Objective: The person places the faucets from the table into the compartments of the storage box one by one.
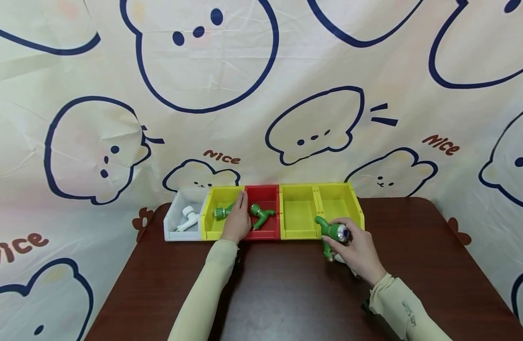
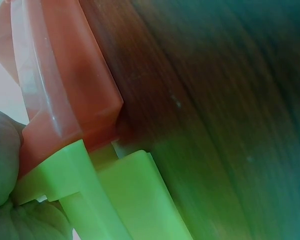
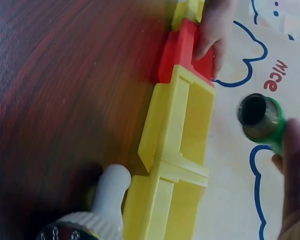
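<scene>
Filling the whole background, a pale cloth (image 1: 235, 128) hung behind the desk (image 1: 278, 293) and wrapped round both sides, creased in places and printed with navy-outlined bears, rust-coloured "nice" lettering and brown flowers near the desk's rounded back corners. The desk was dark reddish-brown wood; the wrist views showed its streaky grain, and a soft sheen lay across the front middle.

Along its back edge stood a row of bins, side by side: a white bin (image 1: 182, 236), a left yellow bin (image 1: 211, 235), a red bin (image 1: 263, 235) and two right-hand yellow bins (image 1: 298, 233). A white tap (image 1: 190, 218) lay in the first, a second green tap (image 1: 220, 213) in the next and a third green tap (image 1: 261, 215) in the red one.

The right hand (image 1: 358, 248) was curled round a green tap (image 1: 332, 230), thumb and fingers closed on it, held up before the rightmost bin. Below that hand showed a white spout (image 3: 112, 190); whether it was held too could not be told. The left hand (image 1: 237, 220) rested at the divide between the left yellow and red bins, fingers fairly straight; whether it pinched the wall could not be told.
</scene>
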Motion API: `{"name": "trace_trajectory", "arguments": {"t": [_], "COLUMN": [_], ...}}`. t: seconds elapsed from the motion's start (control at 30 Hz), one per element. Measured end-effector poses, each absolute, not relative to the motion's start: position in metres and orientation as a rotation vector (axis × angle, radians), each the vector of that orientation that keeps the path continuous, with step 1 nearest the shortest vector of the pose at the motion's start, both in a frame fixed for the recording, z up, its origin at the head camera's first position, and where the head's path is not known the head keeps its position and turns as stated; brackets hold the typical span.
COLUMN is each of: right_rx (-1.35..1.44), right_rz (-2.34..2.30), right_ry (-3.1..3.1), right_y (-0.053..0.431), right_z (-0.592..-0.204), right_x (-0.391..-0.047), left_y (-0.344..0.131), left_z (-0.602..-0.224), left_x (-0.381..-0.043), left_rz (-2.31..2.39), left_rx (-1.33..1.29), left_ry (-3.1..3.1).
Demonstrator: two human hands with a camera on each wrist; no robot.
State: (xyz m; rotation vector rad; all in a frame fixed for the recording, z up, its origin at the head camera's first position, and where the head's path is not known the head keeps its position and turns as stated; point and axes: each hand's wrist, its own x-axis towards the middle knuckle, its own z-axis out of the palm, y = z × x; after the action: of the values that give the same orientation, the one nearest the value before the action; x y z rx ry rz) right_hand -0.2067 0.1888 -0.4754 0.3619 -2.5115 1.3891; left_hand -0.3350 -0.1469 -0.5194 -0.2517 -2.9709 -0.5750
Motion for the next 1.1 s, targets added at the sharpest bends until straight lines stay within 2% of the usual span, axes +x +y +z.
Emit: {"name": "trace_trajectory", "arguments": {"t": [0.27,0.5,0.93,1.1], "right_rx": [0.353,0.443,0.395,0.389], "right_rz": [1.093,1.184,1.256,1.415], "right_ry": [-2.419,-2.341,-2.456,-2.535], "right_y": [0.1912,0.1884,0.1962,0.1948], "right_z": [-0.4751,-0.4755,-0.4743,-0.4717], "right_x": [-0.208,-0.2104,-0.2135,-0.2122], "left_y": [-0.1464,-0.1486,-0.1487,-0.1479], "left_z": [-0.5195,-0.5195,-0.5198,-0.5192], "left_x": [-0.3341,-0.3324,-0.3348,-0.3354], "left_rz": [-0.576,-0.608,-0.603,-0.614], "left_rx": [-0.266,-0.265,-0.271,-0.257], "left_ry": [-2.958,-2.958,-2.954,-2.973]}}
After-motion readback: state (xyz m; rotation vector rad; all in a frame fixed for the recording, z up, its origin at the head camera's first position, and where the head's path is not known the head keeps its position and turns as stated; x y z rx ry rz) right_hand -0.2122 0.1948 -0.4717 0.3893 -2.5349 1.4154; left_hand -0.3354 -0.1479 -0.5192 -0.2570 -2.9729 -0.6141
